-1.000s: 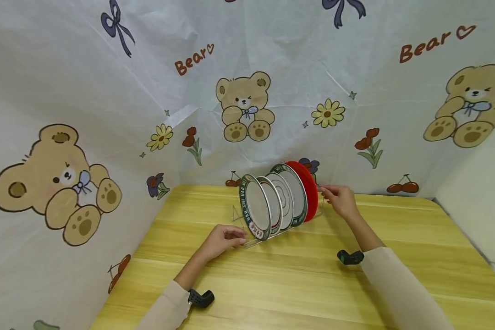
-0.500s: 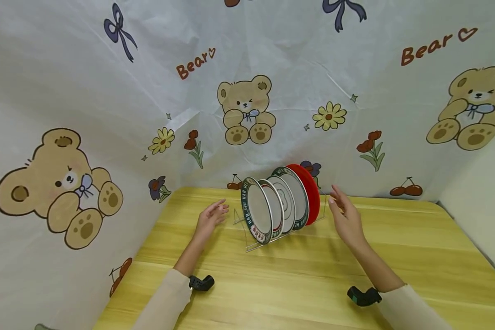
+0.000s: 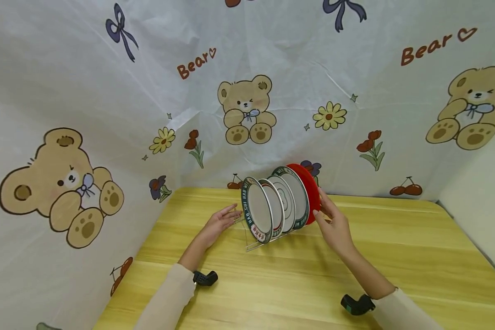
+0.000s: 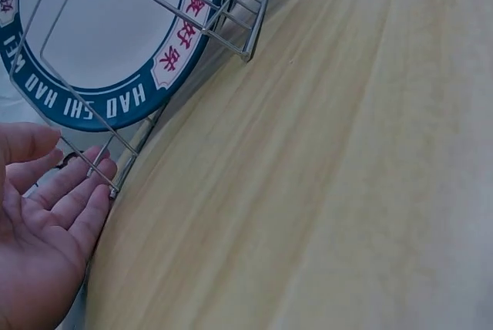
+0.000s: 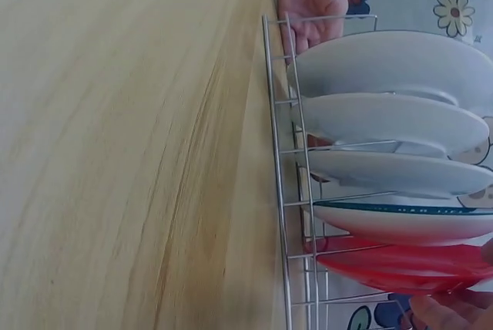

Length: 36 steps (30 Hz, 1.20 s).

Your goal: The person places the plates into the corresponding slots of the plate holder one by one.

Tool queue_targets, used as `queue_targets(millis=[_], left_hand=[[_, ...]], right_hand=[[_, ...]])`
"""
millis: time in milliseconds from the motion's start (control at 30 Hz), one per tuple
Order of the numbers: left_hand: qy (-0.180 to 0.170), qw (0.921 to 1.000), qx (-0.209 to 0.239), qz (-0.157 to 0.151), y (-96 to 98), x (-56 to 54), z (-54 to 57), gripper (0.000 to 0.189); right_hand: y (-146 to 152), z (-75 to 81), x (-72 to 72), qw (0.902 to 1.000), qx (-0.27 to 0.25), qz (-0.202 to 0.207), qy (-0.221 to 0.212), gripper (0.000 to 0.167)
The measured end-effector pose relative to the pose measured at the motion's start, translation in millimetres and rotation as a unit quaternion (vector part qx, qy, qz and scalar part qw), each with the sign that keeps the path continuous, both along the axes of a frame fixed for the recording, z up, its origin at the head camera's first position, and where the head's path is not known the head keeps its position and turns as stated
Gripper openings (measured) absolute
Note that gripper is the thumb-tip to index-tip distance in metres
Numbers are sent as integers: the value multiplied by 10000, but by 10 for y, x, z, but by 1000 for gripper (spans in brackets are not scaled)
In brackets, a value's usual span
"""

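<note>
A wire dish rack [image 3: 254, 247] holds several plates on edge, leaning in a row. The front one is a white plate with a lettered green rim [image 3: 258, 211]; a red plate [image 3: 313, 195] stands at the far right end. My left hand [image 3: 218, 224] has its fingers extended at the rack's left end, and in the left wrist view the fingertips [image 4: 100, 168] show behind the end wires. My right hand [image 3: 335, 224] reaches the red plate's right side, thumb and fingers spread at its edge. Fingers [image 5: 447, 311] show against its underside in the right wrist view.
The rack stands on a wood-grain table [image 3: 288, 284] near its back edge. A white sheet printed with bears [image 3: 247, 110] hangs behind and to the left, with a pale wall [image 3: 478, 201] at the right.
Both hands have left the rack's lower left corner and right end wire. The left has shifted back along the left end; the right has moved out, then in to the red plate.
</note>
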<state>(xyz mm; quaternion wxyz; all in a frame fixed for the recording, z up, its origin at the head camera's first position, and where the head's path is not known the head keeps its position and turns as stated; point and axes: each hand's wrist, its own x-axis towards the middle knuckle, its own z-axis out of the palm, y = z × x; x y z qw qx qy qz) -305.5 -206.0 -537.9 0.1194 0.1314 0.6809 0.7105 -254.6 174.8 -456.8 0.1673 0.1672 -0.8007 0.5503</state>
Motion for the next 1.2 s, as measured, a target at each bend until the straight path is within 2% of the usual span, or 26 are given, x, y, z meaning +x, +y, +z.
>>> queue_targets(millis=[133,333,533,767,933,1067,1200], left_hand=[[320,9979,-562,-50,6,-2,-20,56],[339,9961,-815,-54,22,89,-9,58],[283,9967,-698,-287,99,287,-22,61],[-74,9990,-253,-369,216,586,-74,65],[-140,9989,-113,-444,294,770,-59,64],[-177,9982,-151,-546,348,870,-44,66],[-307,9975,-171,-612,371,903,-30,71]], right_hand=[[29,-15,-45,10000,-38,-6,89,65],[78,-47,-146,9998,-120,108,87,67],[171,-62,-276,9995,-222,186,-81,66],[266,-50,-402,9940,-707,320,-767,52],[309,-51,-508,9909,-703,359,-1091,46],[330,-51,-602,9894,-618,350,-1268,45],[333,-43,-656,9876,-566,281,-1438,44]])
